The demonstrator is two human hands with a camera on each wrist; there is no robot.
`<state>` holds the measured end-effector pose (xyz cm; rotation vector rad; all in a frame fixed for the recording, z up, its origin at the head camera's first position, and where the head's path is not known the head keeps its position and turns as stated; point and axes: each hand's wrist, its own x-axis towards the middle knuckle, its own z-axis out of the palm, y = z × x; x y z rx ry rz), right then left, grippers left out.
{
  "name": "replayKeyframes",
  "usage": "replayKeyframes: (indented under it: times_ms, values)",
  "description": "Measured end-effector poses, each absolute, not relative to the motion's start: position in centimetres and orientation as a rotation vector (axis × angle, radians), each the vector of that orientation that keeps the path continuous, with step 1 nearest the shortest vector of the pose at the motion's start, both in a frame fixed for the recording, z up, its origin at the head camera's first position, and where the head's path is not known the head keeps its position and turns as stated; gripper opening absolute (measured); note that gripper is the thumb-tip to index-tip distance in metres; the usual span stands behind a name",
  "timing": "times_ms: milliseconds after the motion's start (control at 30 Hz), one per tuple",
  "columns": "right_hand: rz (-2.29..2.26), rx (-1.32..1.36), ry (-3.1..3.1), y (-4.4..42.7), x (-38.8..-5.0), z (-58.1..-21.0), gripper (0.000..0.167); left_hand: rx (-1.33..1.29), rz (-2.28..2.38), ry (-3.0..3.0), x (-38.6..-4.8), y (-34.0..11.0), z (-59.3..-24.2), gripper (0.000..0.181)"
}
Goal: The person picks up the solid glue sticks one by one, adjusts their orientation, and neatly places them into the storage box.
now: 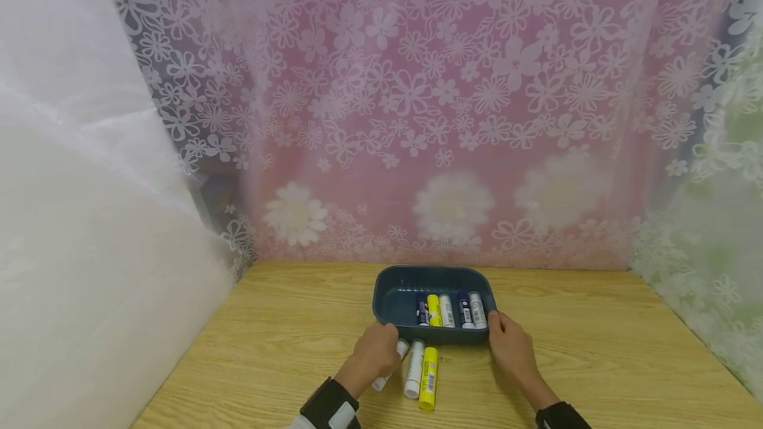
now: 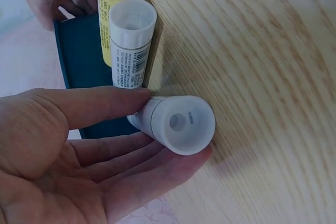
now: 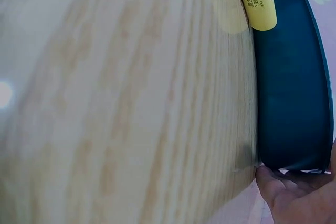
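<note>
A dark teal plastic bin (image 1: 441,335) stands on the table, with several glue sticks lying in its right part: navy (image 1: 422,310), yellow (image 1: 434,310) and white (image 1: 446,311) ones among them. In front of the bin, my left hand (image 1: 377,353) pinches a white glue stick (image 2: 184,124) between thumb and fingers, its open-looking end facing the left wrist camera. Beside it lie another white glue stick (image 1: 414,369) and a yellow glue stick (image 1: 428,378). At the bin's right end, my right hand (image 1: 514,347) grips the wall; some of its fingers are hidden.
The wood-grain table (image 1: 274,349) extends to both sides of the bin. A pink floral curtain (image 1: 447,118) hangs behind it, and pale sheeting (image 1: 107,217) hangs at the left. Black bands (image 1: 330,402) are worn on the wrists.
</note>
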<state>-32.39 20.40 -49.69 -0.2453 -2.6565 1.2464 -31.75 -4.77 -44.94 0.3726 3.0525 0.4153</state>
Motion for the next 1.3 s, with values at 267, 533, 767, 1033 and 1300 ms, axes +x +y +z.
replayKeyframes:
  times_ms: [267, 533, 767, 1033, 1300]
  values:
    - [1.239, -0.249, -2.647, 20.4, -32.3, -49.5, 0.054, 0.374, 0.462, 3.008, -32.1, -5.0, -44.9, 0.02]
    - [1.244, -0.25, -2.641, 20.3, -32.2, -49.4, 0.055, 0.376, 0.514, 3.005, -32.3, -5.6, -44.9, 0.02]
    - [1.235, -0.252, -2.629, 20.4, -32.4, -49.6, 0.051, 0.383, 0.538, 2.983, -32.4, -6.0, -44.5, 0.02]
    - [1.228, -0.253, -2.625, 20.3, -32.2, -49.8, 0.046, 0.436, 0.512, 2.955, -32.3, -6.4, -43.6, 0.02]
    - [1.229, -0.263, -2.625, 20.4, -32.4, -49.7, 0.048, 0.477, 0.418, 2.944, -32.2, -6.0, -41.9, 0.023]
